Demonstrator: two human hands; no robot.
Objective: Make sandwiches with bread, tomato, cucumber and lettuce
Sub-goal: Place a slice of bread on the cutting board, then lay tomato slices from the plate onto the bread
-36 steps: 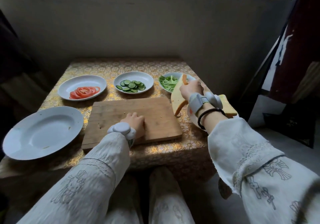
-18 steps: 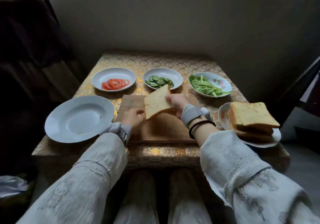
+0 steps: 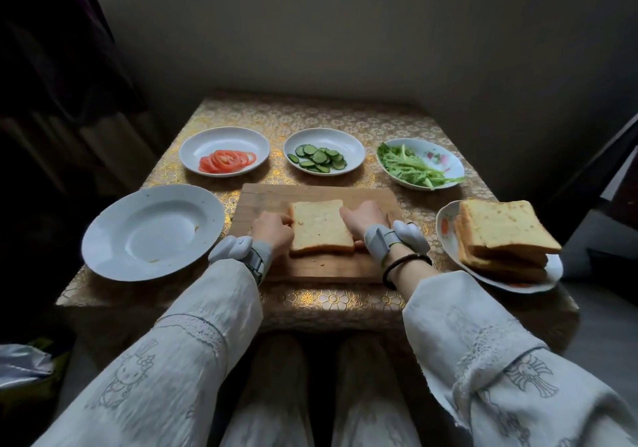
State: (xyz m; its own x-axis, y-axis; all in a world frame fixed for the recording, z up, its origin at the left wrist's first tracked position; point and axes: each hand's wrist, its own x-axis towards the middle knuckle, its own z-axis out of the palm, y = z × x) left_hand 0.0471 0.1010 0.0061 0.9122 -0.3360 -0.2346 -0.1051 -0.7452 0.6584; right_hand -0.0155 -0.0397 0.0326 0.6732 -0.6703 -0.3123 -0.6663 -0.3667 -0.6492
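Observation:
One slice of bread (image 3: 319, 225) lies flat in the middle of the wooden cutting board (image 3: 321, 269). My right hand (image 3: 366, 219) grips the slice's right edge, with the thumb tucked at its near right corner. On the other side, my left hand (image 3: 272, 231) rests on the board, its loosely curled fingers touching the slice's left edge. Behind the board stand three dishes: tomato slices (image 3: 226, 161), cucumber slices (image 3: 319, 158) and lettuce (image 3: 416, 168). A stack of bread slices (image 3: 504, 231) sits on a plate (image 3: 445, 229) to the right.
A large empty white plate (image 3: 152, 231) sits left of the board. The small table (image 3: 331, 298) has a gold patterned cloth and stands against a wall. Its front edge is close to my knees. A foil bag (image 3: 20, 363) lies on the floor at the lower left.
My right hand carried a slice from the stack on the right over to the board and laid it flat. My left hand shifted to the slice's left edge.

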